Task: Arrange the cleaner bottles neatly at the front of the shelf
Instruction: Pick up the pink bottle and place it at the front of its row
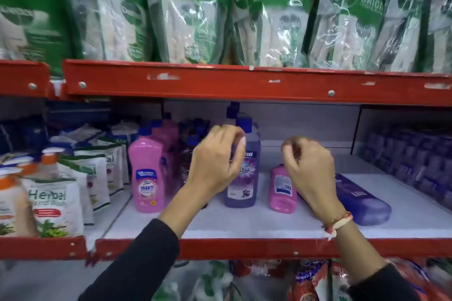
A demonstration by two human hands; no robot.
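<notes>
Standing purple bottle (pixel 242 173) at shelf (pixel 244 225) front
L hand (pixel 215 161) curled round its shoulder, holding; R hand (pixel 308 173) loosely curled, grip unclear, over lying pink bottle (pixel 281 188). Next: lift pink upright, set beside purple w/ labels forward.

Even, bright light overhead; glare glinted on the plastic refill pouches (pixel 186 10); edges bent, blurred and softened.

Upright bottle (pixel 242 176) just behind left fingers (pixel 234 144); second upright bottle (pixel 146 173) left of them. Toppled bottle (pixel 281 188) below right fingers (pixel 291 146), another lying bottle (pixel 362 199) right, all on shelf (pixel 244 221).
</notes>
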